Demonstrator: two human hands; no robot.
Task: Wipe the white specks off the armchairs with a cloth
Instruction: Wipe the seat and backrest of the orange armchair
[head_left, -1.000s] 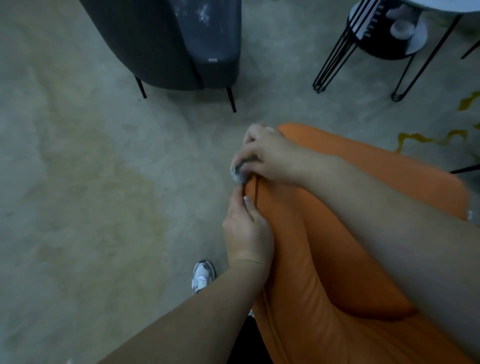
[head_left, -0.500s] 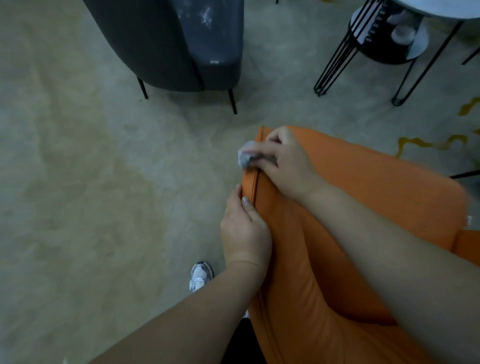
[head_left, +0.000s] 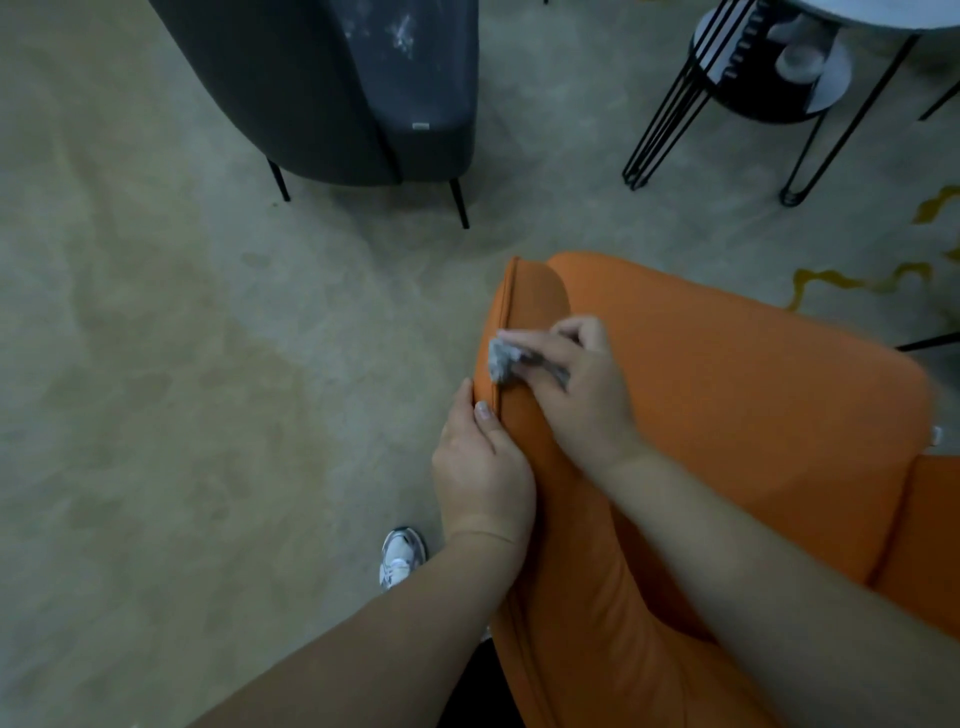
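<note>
An orange armchair (head_left: 727, 405) fills the lower right. My right hand (head_left: 571, 384) presses a crumpled grey cloth (head_left: 503, 359) against the seam on the chair's left edge. My left hand (head_left: 480, 467) grips that same edge just below the cloth, thumb on the seam. A dark grey armchair (head_left: 332, 88) stands at the top, with white specks (head_left: 400, 31) smeared on its seat.
A black wire-legged side table (head_left: 727, 104) with a lower shelf holding white items stands at the top right. Beige carpet (head_left: 182, 364) covers the left half. My white shoe (head_left: 400, 556) shows beside the orange chair. Yellow markings (head_left: 841, 280) lie on the floor at right.
My right hand with the cloth has slid along the seam, first away from me and then back toward my left hand. The left hand has kept its grip on the edge.
</note>
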